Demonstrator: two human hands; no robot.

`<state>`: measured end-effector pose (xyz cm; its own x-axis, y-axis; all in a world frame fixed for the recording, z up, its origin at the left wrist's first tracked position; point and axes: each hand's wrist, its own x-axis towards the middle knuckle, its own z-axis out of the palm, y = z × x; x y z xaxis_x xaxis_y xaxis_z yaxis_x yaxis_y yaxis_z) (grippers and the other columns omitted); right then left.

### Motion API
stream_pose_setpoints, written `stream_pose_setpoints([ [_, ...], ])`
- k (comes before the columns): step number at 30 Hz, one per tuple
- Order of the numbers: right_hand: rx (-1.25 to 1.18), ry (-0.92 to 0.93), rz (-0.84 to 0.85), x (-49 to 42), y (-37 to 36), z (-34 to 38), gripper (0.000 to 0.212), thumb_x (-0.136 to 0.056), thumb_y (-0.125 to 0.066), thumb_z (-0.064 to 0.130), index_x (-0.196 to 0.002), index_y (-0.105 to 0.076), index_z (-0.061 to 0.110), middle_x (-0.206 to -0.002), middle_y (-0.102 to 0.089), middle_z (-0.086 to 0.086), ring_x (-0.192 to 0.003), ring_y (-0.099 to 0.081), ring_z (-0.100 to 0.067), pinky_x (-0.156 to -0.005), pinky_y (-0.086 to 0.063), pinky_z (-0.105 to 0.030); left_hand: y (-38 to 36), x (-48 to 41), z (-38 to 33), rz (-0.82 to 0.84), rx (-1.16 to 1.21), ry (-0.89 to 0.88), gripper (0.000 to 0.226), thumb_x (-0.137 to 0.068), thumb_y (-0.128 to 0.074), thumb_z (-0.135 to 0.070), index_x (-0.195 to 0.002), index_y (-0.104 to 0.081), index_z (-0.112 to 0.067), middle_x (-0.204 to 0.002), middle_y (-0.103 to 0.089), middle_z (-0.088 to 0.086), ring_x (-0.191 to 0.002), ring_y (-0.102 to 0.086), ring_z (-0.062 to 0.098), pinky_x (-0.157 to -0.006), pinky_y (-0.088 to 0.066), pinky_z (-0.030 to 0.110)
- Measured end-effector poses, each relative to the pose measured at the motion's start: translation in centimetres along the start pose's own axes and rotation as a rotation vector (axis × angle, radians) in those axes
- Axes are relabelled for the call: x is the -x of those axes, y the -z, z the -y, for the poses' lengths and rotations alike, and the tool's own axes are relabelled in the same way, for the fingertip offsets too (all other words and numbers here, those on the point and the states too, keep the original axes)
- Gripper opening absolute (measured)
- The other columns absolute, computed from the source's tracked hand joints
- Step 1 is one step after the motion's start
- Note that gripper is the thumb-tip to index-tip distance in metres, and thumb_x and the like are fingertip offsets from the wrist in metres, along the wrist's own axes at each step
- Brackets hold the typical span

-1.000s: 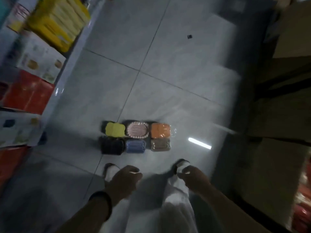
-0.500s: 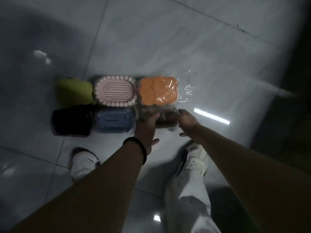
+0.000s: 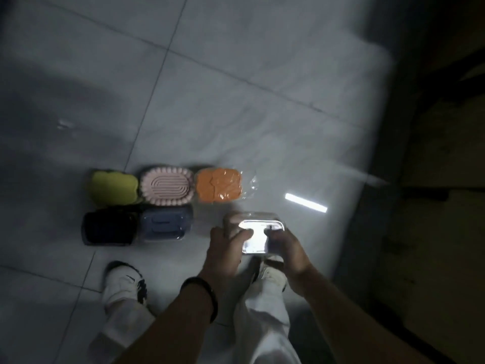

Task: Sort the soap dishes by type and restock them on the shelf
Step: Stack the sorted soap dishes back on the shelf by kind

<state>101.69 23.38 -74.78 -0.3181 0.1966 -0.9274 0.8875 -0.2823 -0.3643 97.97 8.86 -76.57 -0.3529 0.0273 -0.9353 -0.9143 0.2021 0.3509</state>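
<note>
Hands closed on a clear soap dish [image 3: 256,241] from both ends, so that it sat between them with its glossy top facing up and catching a bright glare. The left hand [image 3: 224,252] gripped the left end, its thumb [image 3: 244,233] laid across the top and the other fingers curled round the edge; how far they reached beneath could not be told. The right hand [image 3: 287,246] clamped the right end, fingers [image 3: 274,233] bent over the lid. The dish was held over the toe of the right shoe [image 3: 271,273], near the blue dish [image 3: 165,223] to its left and the orange dish [image 3: 219,184] beyond it, touching neither.

Five dishes lay on the tiled floor [image 3: 236,101] in two rows. In the far row, a yellow-green dish [image 3: 114,189], a pink ribbed oval dish [image 3: 167,185] and the orange one in clear wrap stood side by side. In the near row, a black dish [image 3: 109,228] sat just beside the blue one. A black wristband [image 3: 203,294] circled the left wrist, and the left shoe [image 3: 123,285] stood below the black dish
</note>
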Motion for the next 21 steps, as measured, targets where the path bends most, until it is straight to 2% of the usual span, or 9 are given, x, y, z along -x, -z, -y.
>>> stream_pose_setpoints([
  [2, -0.019, 0.004, -0.014, 4.7, 2.4, 2.9, 0.052, -0.072, -0.059, 0.044, -0.116, -0.068, 0.020, -0.101, -0.077, -0.002, -0.095, -0.069, -0.021, -0.077, -0.050, -0.037, -1.3, 5.3, -3.8, 0.044, 0.014, -0.033, 0.052, -0.079, -0.083, -0.044, -0.120, -0.059, -0.024, -0.118, -0.069, -0.003, -0.102, -0.070, 0.010, -0.069, -0.053, 0.024],
  [5, -0.033, 0.099, -0.022, 13.0, 6.0, 9.5, 0.043, -0.065, -0.060, 0.037, -0.104, -0.068, 0.019, -0.094, -0.075, -0.003, -0.089, -0.067, -0.020, -0.081, -0.051, -0.038, -2.7, 14.0, -10.7, 0.072, 0.022, -0.127, 0.052, -0.080, -0.088, -0.032, -0.120, -0.059, -0.015, -0.114, -0.071, 0.001, -0.083, -0.072, 0.000, -0.061, -0.051, 0.010],
  [8, 0.035, 0.197, 0.026, 21.9, 8.5, 16.8, 0.048, -0.061, -0.064, 0.039, -0.106, -0.067, 0.025, -0.099, -0.071, 0.003, -0.097, -0.066, -0.021, -0.084, -0.051, -0.036, -3.2, 23.0, -17.3, 0.038, 0.032, -0.224, 0.069, -0.059, -0.085, -0.051, -0.116, -0.062, -0.019, -0.111, -0.073, 0.000, -0.091, -0.071, 0.004, -0.080, -0.057, 0.031],
  [10, 0.121, 0.303, 0.084, 28.3, 9.4, 22.6, 0.053, -0.064, -0.064, 0.041, -0.115, -0.067, 0.031, -0.105, -0.073, 0.009, -0.106, -0.065, -0.020, -0.089, -0.050, -0.039, -3.2, 29.3, -22.3, 0.018, 0.040, -0.311, 0.068, -0.061, -0.084, -0.049, -0.116, -0.060, -0.019, -0.115, -0.071, 0.008, -0.093, -0.068, 0.010, -0.072, -0.054, 0.026],
  [12, 0.176, 0.351, 0.125, 34.2, 9.9, 27.6, 0.065, -0.056, -0.066, 0.042, -0.120, -0.066, 0.029, -0.109, -0.072, 0.006, -0.110, -0.063, -0.019, -0.099, -0.048, -0.044, -2.2, 36.1, -26.9, 0.006, 0.038, -0.354, 0.066, -0.069, -0.084, -0.045, -0.126, -0.053, -0.032, -0.120, -0.071, 0.005, -0.094, -0.066, 0.014, -0.063, -0.051, 0.020],
  [14, 0.218, 0.417, 0.145, 40.2, 10.0, 31.8, 0.073, -0.054, -0.068, 0.045, -0.125, -0.063, 0.026, -0.118, -0.071, -0.001, -0.117, -0.063, -0.022, -0.107, -0.045, -0.049, -0.8, 42.1, -30.8, 0.036, 0.066, -0.382, 0.072, -0.064, -0.081, -0.050, -0.129, -0.051, -0.050, -0.122, -0.072, 0.001, -0.097, -0.068, 0.020, -0.071, -0.054, 0.034],
  [16, 0.266, 0.499, 0.195, 45.4, 9.6, 35.1, 0.062, -0.065, -0.067, 0.047, -0.126, -0.062, 0.031, -0.124, -0.069, 0.001, -0.121, -0.062, -0.023, -0.108, -0.046, -0.054, 0.7, 47.6, -34.0, 0.059, 0.100, -0.411, 0.074, -0.060, -0.078, -0.053, -0.129, -0.052, -0.060, -0.123, -0.073, -0.003, -0.105, -0.070, 0.022, -0.080, -0.055, 0.044],
  [19, 0.363, 0.605, 0.263, 52.8, 7.6, 38.9, 0.055, -0.081, -0.056, 0.049, -0.134, -0.055, 0.037, -0.130, -0.065, 0.009, -0.120, -0.061, -0.016, -0.104, -0.051, -0.049, 2.9, 55.6, -37.2, 0.040, 0.129, -0.511, 0.043, -0.075, -0.070, -0.048, -0.117, -0.063, -0.056, -0.118, -0.074, -0.012, -0.111, -0.068, 0.016, -0.096, -0.052, 0.043],
  [21, 0.388, 0.665, 0.290, 56.7, 6.1, 40.6, 0.056, -0.081, -0.055, 0.048, -0.136, -0.053, 0.038, -0.129, -0.065, 0.009, -0.119, -0.061, -0.016, -0.103, -0.052, -0.049, 4.6, 59.4, -38.5, 0.049, 0.167, -0.559, 0.020, -0.091, -0.065, -0.039, -0.109, -0.069, -0.046, -0.112, -0.077, -0.008, -0.106, -0.068, 0.017, -0.096, -0.050, 0.041],
])
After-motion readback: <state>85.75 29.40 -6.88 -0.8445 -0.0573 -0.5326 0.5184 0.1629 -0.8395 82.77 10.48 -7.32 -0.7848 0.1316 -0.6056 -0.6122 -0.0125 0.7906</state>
